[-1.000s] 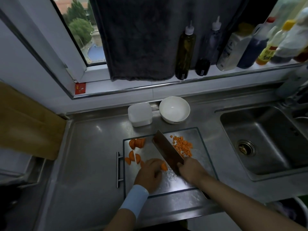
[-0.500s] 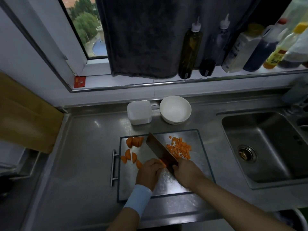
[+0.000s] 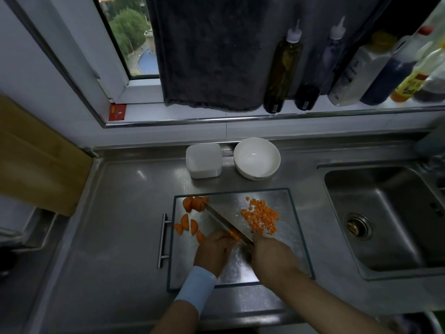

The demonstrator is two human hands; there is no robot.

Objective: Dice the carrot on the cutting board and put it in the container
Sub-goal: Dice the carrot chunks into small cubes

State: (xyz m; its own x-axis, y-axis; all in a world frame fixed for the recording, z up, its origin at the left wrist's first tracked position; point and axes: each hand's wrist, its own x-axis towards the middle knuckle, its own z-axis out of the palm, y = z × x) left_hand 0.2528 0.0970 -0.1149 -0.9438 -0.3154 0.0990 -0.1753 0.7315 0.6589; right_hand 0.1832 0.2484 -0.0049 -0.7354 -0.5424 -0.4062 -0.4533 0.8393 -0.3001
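Observation:
On the steel cutting board my right hand grips the handle of a cleaver, its blade edge-down across the board's middle. My left hand, fingers curled, holds a carrot piece against the blade. A heap of diced carrot lies right of the blade. Uncut half-round carrot slices and a carrot chunk lie at the board's left. Behind the board stand a white square container and a white bowl.
A steel sink lies to the right of the board. Bottles line the window ledge and a dark towel hangs above it. A wooden board leans at the left.
The cleaver has come down from tilted to edge-on against the carrot piece under my left hand. The view shifted so the board sits more to the right.

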